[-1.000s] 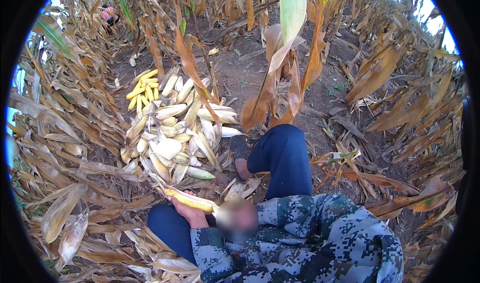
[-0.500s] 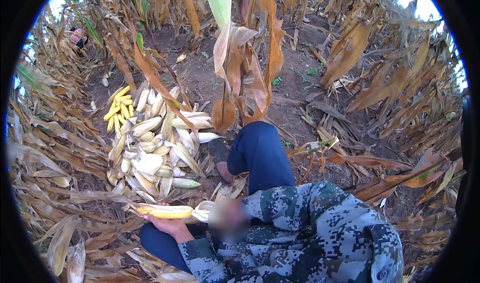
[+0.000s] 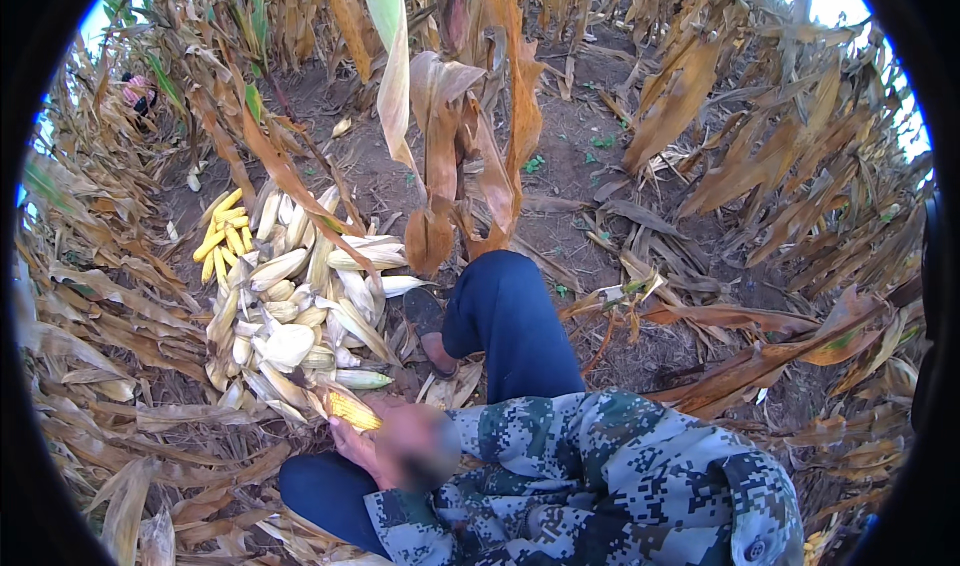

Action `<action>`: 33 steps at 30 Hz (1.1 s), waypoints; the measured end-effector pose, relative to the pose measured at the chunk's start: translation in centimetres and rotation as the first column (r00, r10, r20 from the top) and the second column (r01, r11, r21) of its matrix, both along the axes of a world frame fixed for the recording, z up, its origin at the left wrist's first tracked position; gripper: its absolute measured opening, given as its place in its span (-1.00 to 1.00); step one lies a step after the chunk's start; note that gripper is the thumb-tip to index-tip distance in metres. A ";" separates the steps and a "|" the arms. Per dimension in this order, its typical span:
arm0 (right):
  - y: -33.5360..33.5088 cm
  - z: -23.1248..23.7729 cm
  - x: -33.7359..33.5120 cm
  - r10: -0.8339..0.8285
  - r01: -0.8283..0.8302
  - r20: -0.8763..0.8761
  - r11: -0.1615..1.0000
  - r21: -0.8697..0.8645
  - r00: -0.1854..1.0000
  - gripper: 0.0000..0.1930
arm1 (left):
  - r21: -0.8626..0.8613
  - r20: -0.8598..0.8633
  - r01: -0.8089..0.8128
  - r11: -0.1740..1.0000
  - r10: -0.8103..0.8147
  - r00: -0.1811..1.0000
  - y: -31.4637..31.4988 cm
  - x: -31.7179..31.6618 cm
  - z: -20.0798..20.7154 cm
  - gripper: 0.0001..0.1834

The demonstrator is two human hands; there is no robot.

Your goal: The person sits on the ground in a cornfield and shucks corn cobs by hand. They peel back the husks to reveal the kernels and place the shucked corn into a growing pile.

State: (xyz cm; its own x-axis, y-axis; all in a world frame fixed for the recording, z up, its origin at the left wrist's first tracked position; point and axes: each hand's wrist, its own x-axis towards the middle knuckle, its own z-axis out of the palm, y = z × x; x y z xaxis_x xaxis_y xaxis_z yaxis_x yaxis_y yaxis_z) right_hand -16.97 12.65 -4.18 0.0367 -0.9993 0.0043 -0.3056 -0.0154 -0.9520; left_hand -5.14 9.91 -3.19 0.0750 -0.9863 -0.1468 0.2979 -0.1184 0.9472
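Note:
My left hand (image 3: pixel 355 448) is wrapped around an ear of corn (image 3: pixel 352 411), its yellow kernels bare on the upper side and pale husk along its far end. At the ear's right end, my right hand (image 3: pixel 398 424) is closed against it; a blurred patch covers part of this hand. The ear is tilted, its far end pointing up and left. Just beyond my hands lies a heap of corn ears in pale husks (image 3: pixel 290 311). Several husked yellow cobs (image 3: pixel 222 234) rest at the heap's far left.
My bent knees (image 3: pixel 515 316) in dark trousers frame the work. A dry corn stalk with hanging leaves (image 3: pixel 428 236) stands in front. Dry leaves (image 3: pixel 110 336) cover the ground at left, and standing corn surrounds the spot. Someone in pink (image 3: pixel 138 91) is far off at upper left.
The ear has swung from nearly level to tilted, and my right hand has come left, closer to my left hand. The pale husk stretched toward my right hand no longer shows. The view has shifted slightly.

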 end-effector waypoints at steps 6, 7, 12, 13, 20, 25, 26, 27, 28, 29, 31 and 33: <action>-1.8 -6.6 2.5 -0.058 0.056 0.021 0.995 0.083 0.998 -0.23 | 0.074 -0.092 -0.063 0.995 0.069 0.993 -1.1 -0.9 -1.0 -0.49; -1.2 -5.1 2.7 -0.025 0.020 0.043 0.992 0.127 0.999 -0.21 | 0.090 -0.117 -0.064 0.994 0.074 0.990 -1.3 0.0 -1.7 -0.52; -1.2 -4.4 1.5 0.039 -0.050 0.291 0.998 0.032 0.956 -0.21 | 0.162 -0.259 -0.081 0.983 0.122 0.958 -1.9 1.0 -3.6 -0.69; -1.3 -4.3 1.9 0.029 -0.024 0.362 1.000 -0.017 0.932 -0.22 | 0.176 -0.289 -0.089 0.980 0.138 0.947 -1.8 0.8 -3.2 -0.69; -0.7 -1.8 1.2 -0.122 -0.159 0.820 0.955 0.251 0.559 -0.30 | 0.271 -0.558 -0.123 0.955 0.260 0.788 -2.3 1.6 -4.0 -0.59; -0.7 -1.7 1.4 -0.280 -0.122 0.893 0.933 0.340 0.353 -0.44 | 0.293 -0.639 -0.109 0.950 0.279 0.717 -2.3 1.8 -3.9 -0.59; -1.0 -2.2 1.7 -0.338 -0.083 0.887 0.921 0.380 0.314 -0.50 | 0.360 -0.589 -0.151 0.921 0.349 0.729 -2.1 1.3 -3.7 -0.68; -1.1 -2.3 1.4 -0.387 -0.067 0.863 0.901 0.429 0.324 -0.52 | 0.352 -0.611 -0.116 0.929 0.322 0.723 -1.9 1.3 -4.0 -0.72; -1.3 -2.2 1.3 -0.429 -0.060 0.839 0.879 0.473 0.333 -0.53 | 0.339 -0.630 -0.091 0.936 0.298 0.717 -1.8 1.7 -4.4 -0.74; -1.5 -2.2 1.3 -0.470 -0.051 0.814 0.855 0.516 0.342 -0.55 | 0.326 -0.649 -0.064 0.943 0.273 0.710 -1.7 2.2 -4.8 -0.75; -2.2 -1.9 1.2 -0.533 0.063 0.748 0.828 0.557 0.396 -0.62 | 0.230 -0.747 0.057 0.972 0.139 0.650 -1.1 1.6 -4.0 -0.69; -3.0 -2.3 0.5 -0.529 0.108 0.721 0.832 0.544 0.448 -0.63 | 0.117 -0.824 0.170 0.978 0.000 0.566 -0.4 0.7 -2.5 -0.58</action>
